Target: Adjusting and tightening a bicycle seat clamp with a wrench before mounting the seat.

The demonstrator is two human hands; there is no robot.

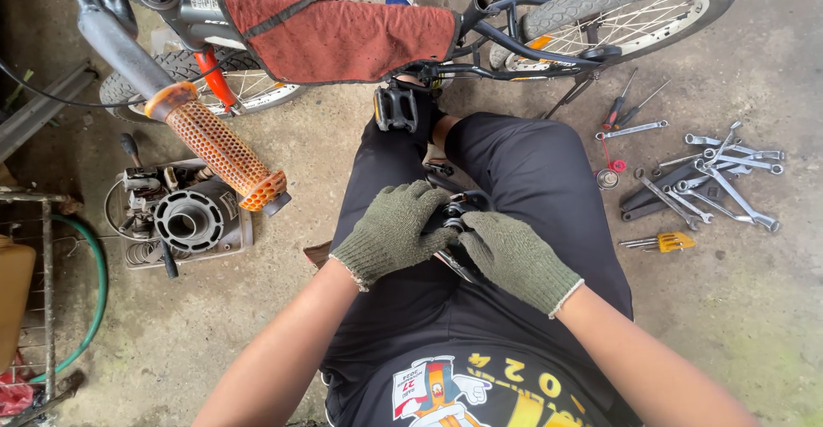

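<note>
Gripping a half-hidden black part [453,214], left hand [396,231], right hand [513,257]

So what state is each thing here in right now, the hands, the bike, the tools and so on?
Left hand: gloved, gripping the small black part.
Right hand: gloved, fingers on the same part.
Small black part: held over the lap, mostly hidden.
Bicycle: upside down, red cloth draped over its frame.
Pedal: attached.
Wrenches: lying loose on the floor.
Engine part: on the floor, bore open.
</note>
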